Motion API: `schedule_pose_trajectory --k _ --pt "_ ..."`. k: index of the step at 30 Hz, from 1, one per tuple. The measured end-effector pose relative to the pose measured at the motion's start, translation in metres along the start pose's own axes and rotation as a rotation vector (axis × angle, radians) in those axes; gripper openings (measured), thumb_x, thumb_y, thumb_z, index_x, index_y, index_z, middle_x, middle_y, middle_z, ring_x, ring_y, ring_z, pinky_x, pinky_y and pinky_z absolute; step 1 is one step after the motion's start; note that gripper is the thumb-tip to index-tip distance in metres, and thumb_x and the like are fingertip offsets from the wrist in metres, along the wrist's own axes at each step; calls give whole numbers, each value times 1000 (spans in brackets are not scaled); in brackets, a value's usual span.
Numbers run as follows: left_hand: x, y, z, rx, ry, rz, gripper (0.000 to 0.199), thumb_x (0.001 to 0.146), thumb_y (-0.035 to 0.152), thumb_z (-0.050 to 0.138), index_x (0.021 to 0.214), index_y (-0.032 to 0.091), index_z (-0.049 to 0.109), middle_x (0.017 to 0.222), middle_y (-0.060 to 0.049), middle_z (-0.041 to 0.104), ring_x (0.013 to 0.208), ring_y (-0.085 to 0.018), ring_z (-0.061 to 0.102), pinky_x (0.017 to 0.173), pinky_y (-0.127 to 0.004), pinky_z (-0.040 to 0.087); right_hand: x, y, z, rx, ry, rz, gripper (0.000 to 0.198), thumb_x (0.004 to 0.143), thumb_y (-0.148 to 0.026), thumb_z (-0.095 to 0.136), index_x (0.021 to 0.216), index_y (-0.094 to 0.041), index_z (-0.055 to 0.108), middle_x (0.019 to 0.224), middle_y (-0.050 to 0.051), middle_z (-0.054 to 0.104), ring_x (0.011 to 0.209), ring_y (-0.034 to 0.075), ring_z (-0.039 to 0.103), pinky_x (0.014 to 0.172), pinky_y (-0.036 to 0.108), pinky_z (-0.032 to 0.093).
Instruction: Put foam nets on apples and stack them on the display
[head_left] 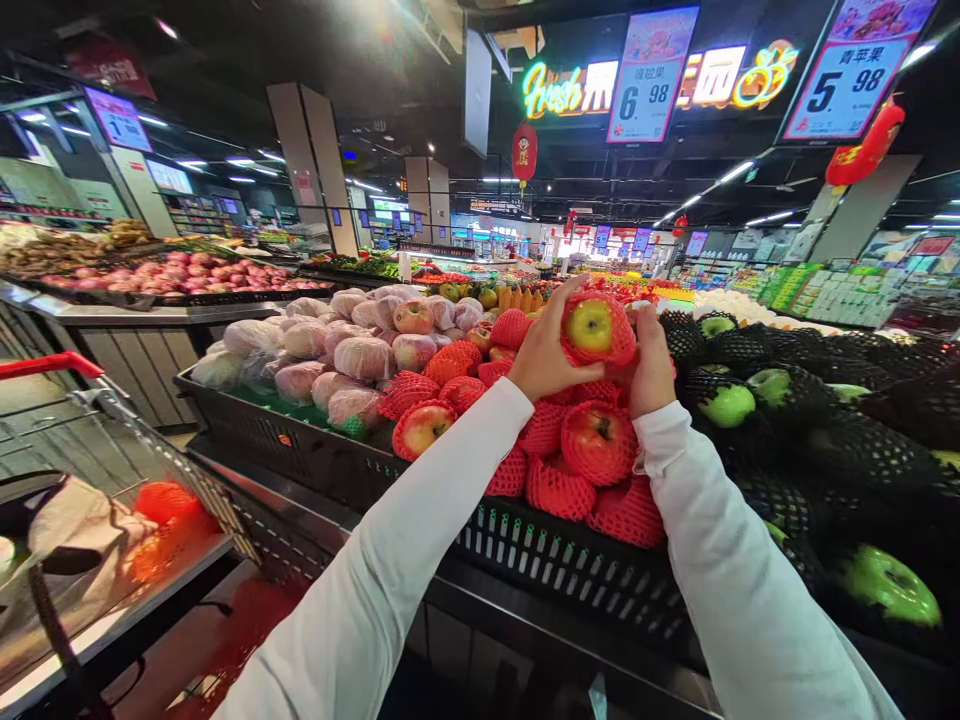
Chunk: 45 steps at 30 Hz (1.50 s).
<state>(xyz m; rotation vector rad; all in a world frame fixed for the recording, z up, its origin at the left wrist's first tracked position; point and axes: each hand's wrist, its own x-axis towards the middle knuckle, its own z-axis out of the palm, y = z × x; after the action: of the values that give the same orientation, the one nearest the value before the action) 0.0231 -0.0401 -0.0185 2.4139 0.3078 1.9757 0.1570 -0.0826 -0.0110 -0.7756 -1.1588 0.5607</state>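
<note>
A yellow-green apple (pixel 592 327) in a red foam net is held up between my two hands, above the pile of red-netted apples (pixel 600 440). My left hand (pixel 546 345) curves round its left side, thumb below and fingers above. On the other side my right hand (pixel 651 360) presses against the net, its fingers partly hidden. The pile beneath sits in a black slatted crate (pixel 555 545). Left of it lie pale pink fruits (pixel 364 357) in clear wrap. Green apples (pixel 731 405) in black foam nets are heaped on the right.
A shopping cart (pixel 52 365) with a red handle stands at the left, holding a beige bag (pixel 75 540) and an orange-red net bag (pixel 169 505). Behind it is a stand of pinkish-red produce (pixel 202 275). Price signs (pixel 652 75) hang overhead.
</note>
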Motion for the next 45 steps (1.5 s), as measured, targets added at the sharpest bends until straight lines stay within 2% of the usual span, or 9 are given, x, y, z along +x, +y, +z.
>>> schedule_pose_trajectory --k 4,10,13,18,26,32,36,40,45 --pt "1 -9 -2 78 216 -60 94 66 27 80 142 25 26 148 -12 35 137 -28 38 115 -42 32 5 -4 -9 -130 119 46 64 75 -74 52 113 -21 48 90 5 64 88 24 67 72 40 56" --pt "9 -35 -16 -7 696 -446 80 73 33 77 135 25 27 140 -11 43 128 -22 48 109 -38 41 21 5 -44 -841 449 -280 57 71 -45 68 117 -15 52 122 16 57 114 33 54 100 55 40" --pt "12 -47 -38 31 975 -686 83 76 30 74 137 23 18 145 -15 35 134 -22 43 112 -36 38 16 7 -44 -1172 524 -100 71 70 -44 69 130 -14 49 141 23 41 131 45 36 101 65 30" --pt "8 -56 -70 205 1240 -787 90 76 29 75 138 17 12 150 -18 27 141 -20 33 116 -32 33 2 7 -32 -1428 330 241 84 72 -51 67 143 -14 40 156 25 17 143 48 10 107 65 19" --pt "1 -60 -46 497 732 -851 96 68 28 76 141 13 15 148 -18 36 137 -23 39 114 -32 33 3 11 -32 -1451 244 315 79 77 -57 61 141 -15 44 154 25 25 143 44 17 106 64 22" --pt "-13 -70 -30 701 108 -1093 95 62 48 76 138 11 32 133 -19 52 121 -33 52 101 -41 42 1 -3 -28 -1236 585 -106 59 89 -52 45 135 -15 48 151 17 34 140 36 29 107 59 25" --pt "-23 -77 -28 890 -209 -1235 86 59 41 77 134 14 45 136 -20 50 129 -38 43 103 -44 36 -1 -16 -29 -1148 721 -105 59 91 -47 42 141 -15 39 158 18 18 145 36 15 110 60 20" --pt "-27 -80 -21 868 -277 -1279 91 63 46 70 139 7 41 139 -25 47 132 -39 39 105 -48 32 4 -16 -27 -1158 693 124 61 92 -51 40 142 -16 37 158 19 12 146 38 11 111 59 19" --pt "-28 -79 -19 893 -241 -1232 79 74 47 58 137 3 42 140 -29 42 133 -40 36 104 -52 31 7 -1 -27 -1247 214 343 61 89 -54 48 133 -12 47 136 20 49 126 37 46 104 51 33"
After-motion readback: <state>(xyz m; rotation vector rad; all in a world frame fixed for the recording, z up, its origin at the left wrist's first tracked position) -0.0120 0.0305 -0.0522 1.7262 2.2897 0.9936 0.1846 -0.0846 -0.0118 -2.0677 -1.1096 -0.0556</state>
